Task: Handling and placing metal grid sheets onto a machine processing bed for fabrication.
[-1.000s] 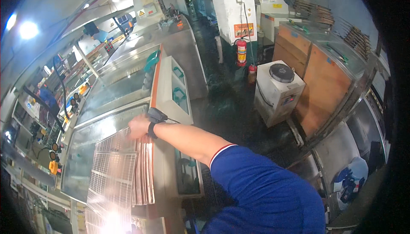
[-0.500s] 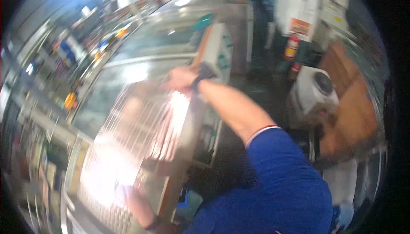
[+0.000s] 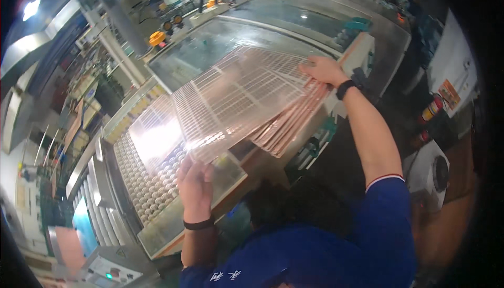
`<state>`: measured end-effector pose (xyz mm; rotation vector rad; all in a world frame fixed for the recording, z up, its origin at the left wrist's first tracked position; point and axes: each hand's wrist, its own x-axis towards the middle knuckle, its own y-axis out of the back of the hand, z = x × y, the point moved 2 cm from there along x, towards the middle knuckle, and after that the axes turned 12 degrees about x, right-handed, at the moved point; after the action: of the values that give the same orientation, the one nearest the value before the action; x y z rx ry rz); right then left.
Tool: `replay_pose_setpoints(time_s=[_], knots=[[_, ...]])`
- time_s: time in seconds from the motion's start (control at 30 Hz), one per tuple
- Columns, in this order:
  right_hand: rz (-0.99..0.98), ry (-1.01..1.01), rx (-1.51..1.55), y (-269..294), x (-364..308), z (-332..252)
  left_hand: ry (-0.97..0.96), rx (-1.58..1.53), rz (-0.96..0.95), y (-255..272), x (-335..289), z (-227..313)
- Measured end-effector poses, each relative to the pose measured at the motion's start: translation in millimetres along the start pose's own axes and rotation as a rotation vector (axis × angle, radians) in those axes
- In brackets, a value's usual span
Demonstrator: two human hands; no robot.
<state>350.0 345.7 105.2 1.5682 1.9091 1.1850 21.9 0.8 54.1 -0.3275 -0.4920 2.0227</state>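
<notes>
A thin copper-coloured panel (image 3: 236, 96) with rows of fine slots is raised at a tilt between my hands, over the machine's glass top. My left hand (image 3: 195, 185) pinches its near corner, fingers pointing up. At the far right corner, my right hand (image 3: 323, 71) grips the edge, thumb side toward the panel. Beneath it lies a fanned stack of similar copper panels (image 3: 286, 130), partly covered by the raised one. Another slotted panel (image 3: 157, 133) rests flat on the roller bed (image 3: 139, 183) to the left, washed out by glare.
Clear covers (image 3: 210, 46) top the long machine beyond my hands. Orange knobs (image 3: 157, 38) line its far side. A control box (image 3: 113, 267) with a green light stands at lower left. A fire extinguisher (image 3: 431, 108) and a white box-shaped unit (image 3: 430, 175) are at right.
My view has swung, so the machine appears farther right. The panel between my hands now shows lifted and tilted above the stack, and the panel on the rollers has come into clear sight.
</notes>
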Motion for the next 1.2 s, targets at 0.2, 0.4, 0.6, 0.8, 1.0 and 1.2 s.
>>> replay_pose_setpoints(time_s=[0.2, 0.4, 0.6, 0.8, 1.0, 1.2], knots=[[0.001, 0.031, -0.027, 4, -2, -1, 0.104, -0.022, 0.064, 16, 4, -20], [-0.080, -0.048, -0.093, 7, -3, -16, 0.095, -0.011, 0.067, 6, -1, -14], [-0.051, -0.075, -0.091, 4, -2, -11, 0.129, 0.024, 0.026, 13, -2, -18], [-0.058, -0.080, -0.089, 8, -4, -14, 0.142, 0.079, 0.017, 15, -4, -17], [0.012, -0.062, -0.104, 2, -1, -5, 0.142, 0.069, -0.015, 17, -5, -18], [0.025, -0.045, -0.070, -1, 1, 2, 0.135, 0.044, 0.049, 17, -4, -19]])
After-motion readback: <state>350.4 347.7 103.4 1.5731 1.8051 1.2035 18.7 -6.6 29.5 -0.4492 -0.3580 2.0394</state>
